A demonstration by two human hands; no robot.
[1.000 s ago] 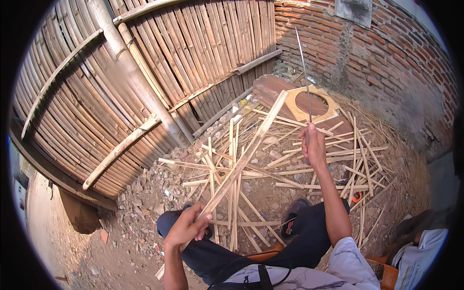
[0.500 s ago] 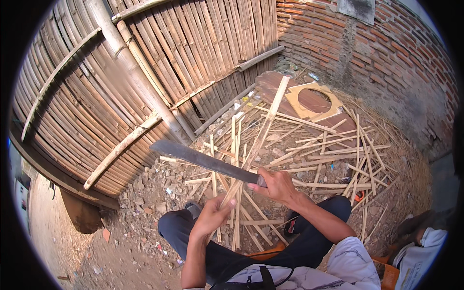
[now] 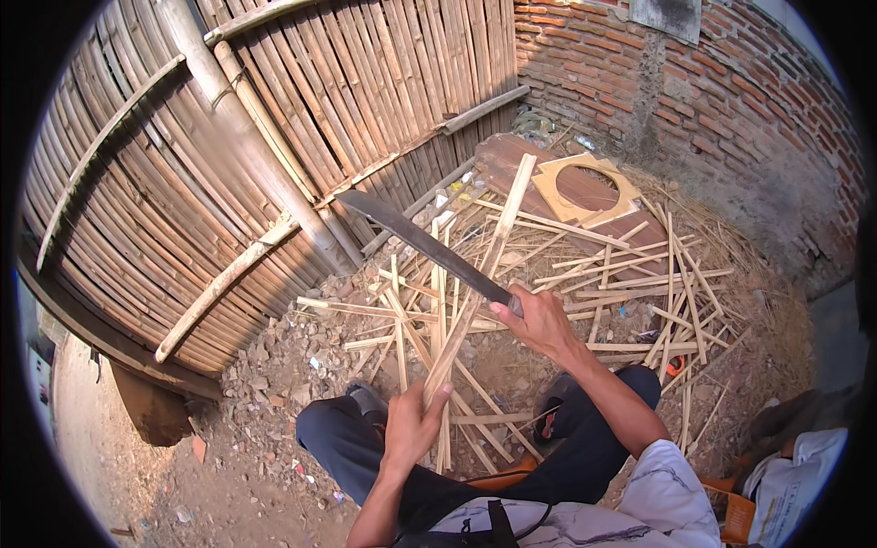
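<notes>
A machete (image 3: 427,250) with a long dark blade is gripped at its handle by my right hand (image 3: 545,327). Its blade slants up to the left, tip toward the bamboo wall, and crosses over a long split bamboo strip (image 3: 503,228). My left hand (image 3: 411,431) is closed around the near end of that strip, which points away from me over the ground. Whether the blade's edge touches the strip I cannot tell. Many pale bamboo strips (image 3: 365,309) lie criss-cross under both hands, between my legs and beyond.
On the left stands a bamboo slat wall (image 3: 365,100); a brick wall (image 3: 585,68) closes the far right. A brown board (image 3: 501,164) and a yellowish frame with a round hole (image 3: 550,196) lie at the back. Rubble covers the ground. A white sack (image 3: 795,475) sits at lower right.
My right hand has moved up and slightly right, and the machete's tip has swung up and to the right. My left hand has shifted slightly downward, still holding the strip.
</notes>
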